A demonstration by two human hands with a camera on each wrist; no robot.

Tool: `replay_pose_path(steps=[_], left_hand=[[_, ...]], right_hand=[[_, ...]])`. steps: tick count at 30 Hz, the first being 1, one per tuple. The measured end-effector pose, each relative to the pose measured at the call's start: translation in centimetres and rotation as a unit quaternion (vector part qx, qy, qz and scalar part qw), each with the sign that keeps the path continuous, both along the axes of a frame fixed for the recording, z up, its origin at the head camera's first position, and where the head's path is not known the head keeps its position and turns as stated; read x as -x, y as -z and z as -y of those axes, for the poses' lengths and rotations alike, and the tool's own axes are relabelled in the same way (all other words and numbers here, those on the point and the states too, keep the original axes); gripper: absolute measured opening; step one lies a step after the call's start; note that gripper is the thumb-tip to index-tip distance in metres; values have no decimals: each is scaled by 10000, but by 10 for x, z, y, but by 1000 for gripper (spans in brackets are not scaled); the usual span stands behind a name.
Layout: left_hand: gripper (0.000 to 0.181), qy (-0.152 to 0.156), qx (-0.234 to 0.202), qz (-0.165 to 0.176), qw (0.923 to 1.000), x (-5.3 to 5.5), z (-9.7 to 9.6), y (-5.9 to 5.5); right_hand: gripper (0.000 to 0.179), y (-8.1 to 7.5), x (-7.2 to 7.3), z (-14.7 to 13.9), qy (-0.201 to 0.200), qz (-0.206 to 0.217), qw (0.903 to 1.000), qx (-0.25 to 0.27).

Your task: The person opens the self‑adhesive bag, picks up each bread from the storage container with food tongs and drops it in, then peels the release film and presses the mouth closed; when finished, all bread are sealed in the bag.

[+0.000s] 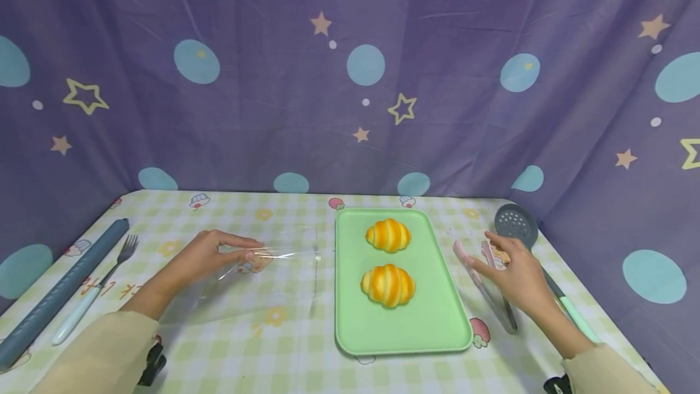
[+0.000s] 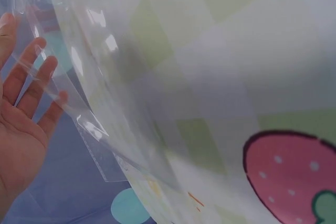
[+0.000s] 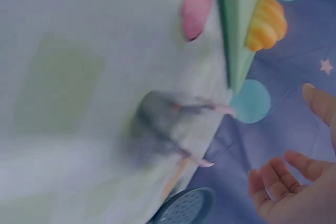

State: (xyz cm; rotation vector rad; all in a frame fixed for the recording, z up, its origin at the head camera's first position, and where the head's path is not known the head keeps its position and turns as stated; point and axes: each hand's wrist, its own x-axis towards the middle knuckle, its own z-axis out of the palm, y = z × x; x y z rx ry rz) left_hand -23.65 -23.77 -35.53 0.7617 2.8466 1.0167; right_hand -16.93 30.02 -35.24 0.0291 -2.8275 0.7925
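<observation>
My left hand [image 1: 203, 258] pinches the edge of a clear plastic bag [image 1: 292, 290] between thumb and fingers, at the left of the tray. The bag spreads toward the tray; in the left wrist view its glossy film [image 2: 94, 129] runs past the fingers. Over a pair of tongs [image 1: 487, 293] with pink tips, my right hand [image 1: 523, 278] hovers with thumb and fingers spread, holding nothing. The tongs lie on the table beside the tray's right edge, partly hidden by that hand in the head view.
Two croissants [image 1: 389, 235] lie on a green tray [image 1: 350, 324] in the middle. A skimmer [image 1: 516, 224] lies at the right edge. At the left are a fork [image 1: 97, 287] and a long grey-blue roll [image 1: 65, 290]. A purple curtain [image 1: 262, 102] hangs behind the table.
</observation>
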Motion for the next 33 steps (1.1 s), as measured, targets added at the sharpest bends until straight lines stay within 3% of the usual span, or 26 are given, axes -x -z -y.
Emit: replay_pose_path(steps=[10,19,33], left_hand=[[27,-12,-26,-12,10000,0,0,1],[29,-109,30,91,9999,-1,2,2],[26,-143,2,71,9999,0,5,4]], right_hand=[[90,17,8,-20,222,725,9970,-175],[93,29,17,-24,379,1132,9924,-310],[91,34,22,-23,514,1690,9836,-373]])
